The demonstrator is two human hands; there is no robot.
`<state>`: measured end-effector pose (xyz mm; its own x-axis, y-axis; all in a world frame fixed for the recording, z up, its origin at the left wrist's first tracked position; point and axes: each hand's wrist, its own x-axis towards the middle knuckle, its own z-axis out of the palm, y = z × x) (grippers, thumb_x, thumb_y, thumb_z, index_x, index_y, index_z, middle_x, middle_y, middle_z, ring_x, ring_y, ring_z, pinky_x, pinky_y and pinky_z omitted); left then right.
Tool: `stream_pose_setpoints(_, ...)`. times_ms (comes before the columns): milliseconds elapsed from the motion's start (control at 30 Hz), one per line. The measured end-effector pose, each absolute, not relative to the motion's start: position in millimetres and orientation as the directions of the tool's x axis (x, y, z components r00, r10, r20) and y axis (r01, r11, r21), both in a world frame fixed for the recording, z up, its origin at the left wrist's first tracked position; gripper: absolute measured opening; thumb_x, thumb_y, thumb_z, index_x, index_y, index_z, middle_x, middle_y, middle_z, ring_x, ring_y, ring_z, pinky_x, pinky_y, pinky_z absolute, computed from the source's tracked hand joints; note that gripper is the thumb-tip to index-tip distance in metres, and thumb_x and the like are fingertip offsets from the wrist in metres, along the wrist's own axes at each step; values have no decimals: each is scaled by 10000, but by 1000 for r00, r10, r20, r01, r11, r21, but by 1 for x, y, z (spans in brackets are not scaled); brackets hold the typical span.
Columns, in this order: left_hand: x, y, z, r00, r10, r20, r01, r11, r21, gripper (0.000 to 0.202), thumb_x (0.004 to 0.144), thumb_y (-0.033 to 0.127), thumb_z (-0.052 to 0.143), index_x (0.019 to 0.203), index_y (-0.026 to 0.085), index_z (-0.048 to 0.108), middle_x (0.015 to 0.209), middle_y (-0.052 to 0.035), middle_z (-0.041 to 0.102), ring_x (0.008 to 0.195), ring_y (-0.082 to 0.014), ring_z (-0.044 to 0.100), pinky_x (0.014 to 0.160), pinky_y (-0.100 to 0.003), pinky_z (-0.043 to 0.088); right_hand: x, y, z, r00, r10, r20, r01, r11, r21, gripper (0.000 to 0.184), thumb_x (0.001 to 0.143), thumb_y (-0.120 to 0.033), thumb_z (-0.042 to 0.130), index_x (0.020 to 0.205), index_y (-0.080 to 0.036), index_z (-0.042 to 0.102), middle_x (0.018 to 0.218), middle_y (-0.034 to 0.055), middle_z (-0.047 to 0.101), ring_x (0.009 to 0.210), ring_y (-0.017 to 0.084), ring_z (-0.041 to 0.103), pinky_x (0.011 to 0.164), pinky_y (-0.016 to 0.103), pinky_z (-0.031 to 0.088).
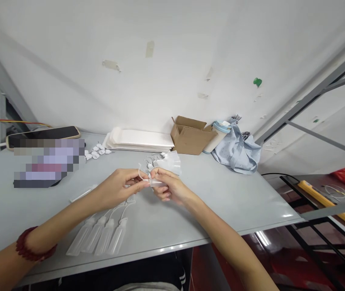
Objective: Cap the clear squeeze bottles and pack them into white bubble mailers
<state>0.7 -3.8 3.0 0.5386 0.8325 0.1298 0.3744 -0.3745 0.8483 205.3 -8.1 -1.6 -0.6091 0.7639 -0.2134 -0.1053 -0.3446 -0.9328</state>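
Both hands meet over the table, working on one small clear plastic tube (157, 184) with a thin white strap (140, 172) looping up from its end. My right hand (174, 186) wraps its fingers round the tube's body. At the strap end, my left hand (116, 189) pinches with thumb and fingers; the exact grip point is partly hidden. Similar clear tubes (107, 238) with white straps lie in a row near the front edge, below my left forearm. Behind the right hand is a pile of more such clear pieces (172, 161). Small white caps or tags (98, 151) lie loose at the back left.
At the back stand a stack of white sheets or trays (142, 138), an open cardboard box (190, 139), a cup with a blue lid (219, 135) and a light blue cloth bag (239, 151). A phone (45, 136) lies back left, beside a pixelated object (49, 163).
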Motion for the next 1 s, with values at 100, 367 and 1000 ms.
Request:
stream_pose_setpoints(100, -1, -2, 0, 537, 826, 168, 395, -422, 816, 326, 862, 481, 570, 876, 186, 706, 666, 14, 641, 563, -126, 535, 544, -226, 412, 205, -8, -1, -607, 751, -260, -90, -390, -917, 185, 880, -374, 550, 869, -243, 421, 511, -134, 232, 410, 47, 124, 402, 160, 137)
stream_pose_setpoints(367, 1, -3, 4, 486, 862, 143, 386, -358, 850, 325, 851, 488, 575, 820, 193, 708, 701, -1, 667, 618, -140, 572, 576, -230, 445, 201, -6, -7, -548, 819, -171, -85, -257, -963, 282, 866, -482, 588, 916, -230, 471, 536, -115, 388, 390, 53, 305, 402, 179, 264)
stream_pose_setpoints(1000, 2, 2, -4, 346, 915, 206, 335, -325, 884, 341, 771, 521, 656, 836, 193, 719, 825, -44, 735, 689, -188, 663, 694, -299, 561, 199, -3, -19, -322, 946, 45, 144, 96, -985, 507, 867, -650, 500, 659, -188, 509, 491, -32, 544, 434, 93, 484, 493, 235, 397)
